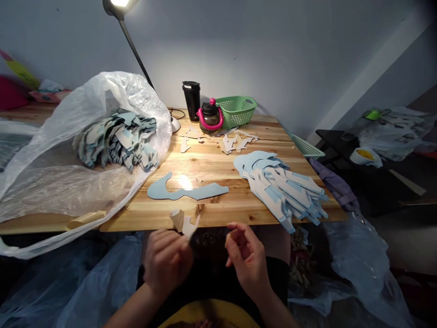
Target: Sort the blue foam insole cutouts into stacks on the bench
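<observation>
My left hand (167,259) is closed in front of the table's near edge, gripping a torn scrap of off-white backing paper (189,228) between thumb and fingers. Beside it, a tan scrap (177,219) shows at the table edge; whether the hand also holds it is unclear. My right hand (246,257) hovers to the right, fingers curled but apart, with nothing visible in it. Beyond both hands a flat light-blue curved cutout piece (184,192) lies on the wooden table (218,166). On the right side spreads a pile of similar blue-and-white pieces (280,182).
A large clear plastic bag (126,86) holding many stacked cutouts (119,139) lies open at left. Torn paper scraps (232,143) lie farther back. Behind them stand a black tumbler (192,101), a pink-handled bottle (210,116) and a green basket (239,111). A lamp (134,48) leans above.
</observation>
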Demonstrator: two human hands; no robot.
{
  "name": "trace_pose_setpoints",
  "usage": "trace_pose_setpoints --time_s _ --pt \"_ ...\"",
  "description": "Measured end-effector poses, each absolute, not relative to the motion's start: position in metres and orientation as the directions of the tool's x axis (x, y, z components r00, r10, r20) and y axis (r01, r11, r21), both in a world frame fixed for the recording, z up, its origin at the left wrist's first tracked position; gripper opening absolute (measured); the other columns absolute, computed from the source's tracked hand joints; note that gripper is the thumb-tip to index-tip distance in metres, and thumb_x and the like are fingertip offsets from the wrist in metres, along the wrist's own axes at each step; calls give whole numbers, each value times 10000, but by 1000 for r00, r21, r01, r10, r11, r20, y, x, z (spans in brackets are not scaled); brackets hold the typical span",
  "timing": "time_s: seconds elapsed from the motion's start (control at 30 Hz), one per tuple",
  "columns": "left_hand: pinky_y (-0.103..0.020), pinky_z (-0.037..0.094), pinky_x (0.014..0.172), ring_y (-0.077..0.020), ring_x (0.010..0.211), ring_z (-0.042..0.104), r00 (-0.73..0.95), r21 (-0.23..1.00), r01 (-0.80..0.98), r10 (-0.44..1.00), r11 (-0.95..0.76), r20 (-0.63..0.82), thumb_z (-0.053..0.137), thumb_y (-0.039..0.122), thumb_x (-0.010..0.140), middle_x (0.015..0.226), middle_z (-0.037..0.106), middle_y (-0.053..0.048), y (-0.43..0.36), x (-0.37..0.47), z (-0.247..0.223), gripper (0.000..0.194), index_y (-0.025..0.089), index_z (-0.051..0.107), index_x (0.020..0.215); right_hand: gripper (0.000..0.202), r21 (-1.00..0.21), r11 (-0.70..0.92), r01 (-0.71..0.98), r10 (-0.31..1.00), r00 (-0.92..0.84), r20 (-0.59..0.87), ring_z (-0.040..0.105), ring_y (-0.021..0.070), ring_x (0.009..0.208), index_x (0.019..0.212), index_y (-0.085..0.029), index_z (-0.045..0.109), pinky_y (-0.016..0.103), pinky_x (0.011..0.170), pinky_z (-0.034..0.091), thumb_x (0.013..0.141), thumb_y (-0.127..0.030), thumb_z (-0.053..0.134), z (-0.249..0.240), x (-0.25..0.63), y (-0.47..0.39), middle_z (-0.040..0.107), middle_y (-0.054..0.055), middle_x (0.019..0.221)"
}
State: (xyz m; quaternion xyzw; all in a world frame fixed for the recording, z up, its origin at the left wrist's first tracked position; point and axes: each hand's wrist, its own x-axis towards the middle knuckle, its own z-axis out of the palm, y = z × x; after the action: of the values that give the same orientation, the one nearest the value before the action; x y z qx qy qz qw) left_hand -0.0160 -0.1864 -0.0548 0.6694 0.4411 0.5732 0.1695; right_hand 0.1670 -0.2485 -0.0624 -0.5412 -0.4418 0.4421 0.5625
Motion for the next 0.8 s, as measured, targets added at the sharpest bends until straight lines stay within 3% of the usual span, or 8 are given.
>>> trace_pose_setpoints --time_s 0.1,0.23,0.4,0.63,0.7,0.8 --pt "-368 605 786 -248 972 700 107 629 429 728 -649 678 753 575 828 1103 694 -124 -193 -10 -55 453 188 615 1019 407 -974 21 -226 997 82 3 604 172 789 1200 -263 542 243 585 573 865 -400 727 -40 159 -241 609 37 930" --pt "-437 601 904 -301 1173 661 291 457 409 587 -790 755 764 524 846 1294 640 -181 -182 -8 -56 457 192 581 1102 355 -970 11 -242 995 96 -13 595 150 767 1155 -267 498 255 656 605 880 -359 702 -37 166 -227 606 10 892" --pt "-434 552 1033 -193 1007 717 467 401 290 494 -869 733 633 190 966 1032 731 -84 -157 -17 -53 172 190 537 1108 347 -979 48 -200 998 59 37 572 138 764 1172 -275 485 237 633 605 883 -299 674 -45 181 -208 588 -5 893" --pt "-306 583 866 -182 967 694 527 301 281 409 -911 745 691 175 935 1012 731 -79 -136 -22 -41 200 184 667 1133 303 -997 51 -54 998 40 49 604 154 788 1166 -271 472 229 574 578 904 -294 623 -46 184 -187 601 8 917" --pt "-290 578 846 -169 942 696 501 291 317 420 -903 757 684 140 932 1007 734 -66 -126 -22 -45 192 194 685 1117 302 -996 83 33 995 48 85 650 182 867 1186 -267 481 275 648 600 916 -296 611 -49 187 -177 644 35 979" --pt "-275 575 818 -161 903 701 448 276 423 464 -863 764 684 156 935 996 738 -54 -109 -21 -54 130 201 702 1055 304 -916 199 349 957 132 258 661 235 1046 1203 -234 536 392 898 576 906 -230 599 -58 195 -150 674 100 1144"
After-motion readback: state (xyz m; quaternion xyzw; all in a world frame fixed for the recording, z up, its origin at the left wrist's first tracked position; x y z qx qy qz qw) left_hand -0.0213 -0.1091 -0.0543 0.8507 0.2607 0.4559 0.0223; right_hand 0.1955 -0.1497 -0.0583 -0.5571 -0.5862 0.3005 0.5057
